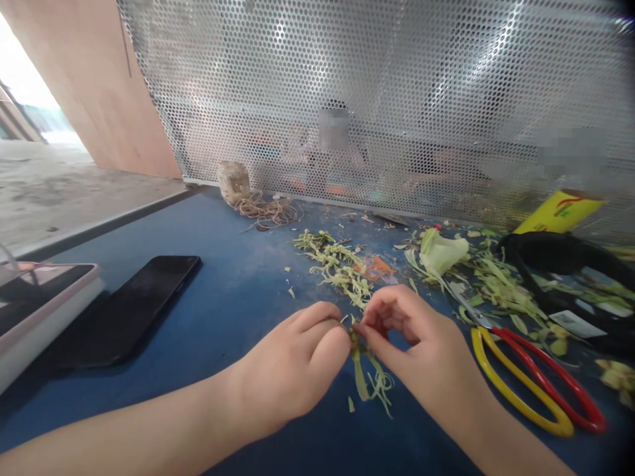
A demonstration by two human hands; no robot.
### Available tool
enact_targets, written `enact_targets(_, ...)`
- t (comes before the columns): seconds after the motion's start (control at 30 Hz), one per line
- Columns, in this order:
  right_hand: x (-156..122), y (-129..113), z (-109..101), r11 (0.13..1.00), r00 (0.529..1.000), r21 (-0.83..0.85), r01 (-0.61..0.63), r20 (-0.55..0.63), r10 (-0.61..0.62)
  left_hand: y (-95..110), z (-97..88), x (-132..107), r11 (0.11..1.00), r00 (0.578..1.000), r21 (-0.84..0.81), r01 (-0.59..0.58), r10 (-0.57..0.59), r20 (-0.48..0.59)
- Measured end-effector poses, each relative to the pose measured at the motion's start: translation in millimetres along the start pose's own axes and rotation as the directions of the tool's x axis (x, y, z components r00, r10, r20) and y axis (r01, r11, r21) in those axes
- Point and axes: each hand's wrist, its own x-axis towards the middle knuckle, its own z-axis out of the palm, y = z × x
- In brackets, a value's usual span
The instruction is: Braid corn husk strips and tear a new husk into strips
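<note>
My left hand (302, 360) is closed, thumb pressed against curled fingers, at the middle of the blue table. Beside it my right hand (417, 337) pinches with thumb and forefinger at the same spot. Between and below the fingertips hang pale green plant strips (364, 377), thin and curled; the fingers partly hide their upper end. A line of similar shredded green pieces (337, 261) lies just beyond the hands. To the right rest scissors (533, 377) with one yellow and one red handle, their blades pointing toward a pale green leafy piece (441, 251).
A phone (143, 307) and a pink-edged white device (44, 304) lie at left. A twine roll (233, 182) with loose twine (268, 210) stands at the back. A perforated metal screen (278, 86) bounds the far edge. At right are a black strap (570, 258) and a yellow tube (560, 211).
</note>
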Motion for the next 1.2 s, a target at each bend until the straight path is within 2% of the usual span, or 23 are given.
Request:
enact_targets(0.1,-2,0,-1,0.977,0.986,-0.14,0.163,-0.025,-0.168,0,-0.8,-1,1.0,1.0,0.025,0.006,-0.005,-0.01)
enact_targets(0.2,-2,1,-2,0.958,0.973,-0.174,0.226,-0.005,-0.231,2,-2.2,-1,0.993,0.997,0.11,-0.039,0.046,-0.062)
enact_targets(0.4,-4,3,-1,0.963,0.983,-0.201,0.182,0.035,-0.178,4,0.7,3,0.947,0.984,0.298,-0.117,0.151,-0.093)
enact_targets(0.53,-6,9,1,0.953,0.982,-0.247,0.178,0.102,-0.157,6,5.4,5,0.91,0.975,0.374,-0.18,0.216,-0.055)
enact_targets(0.67,-11,14,3,0.911,0.975,-0.361,0.201,0.167,-0.149,10,9.8,5,0.865,0.967,0.446,-0.231,0.253,0.011)
enact_targets(0.8,-16,9,7,0.842,0.975,-0.504,0.191,0.194,-0.105,14,12.8,4,0.839,0.967,0.488,-0.242,0.25,0.05)
enact_targets(1.0,-16,-1,11,0.782,0.98,-0.591,0.199,0.147,-0.138,16,11.7,6,0.834,0.964,0.489,-0.257,0.257,0.069)
enact_targets(1.2,-17,-2,13,0.729,0.973,-0.655,0.198,0.04,-0.228,15,13.5,5,0.835,0.965,0.492,-0.245,0.26,0.039)
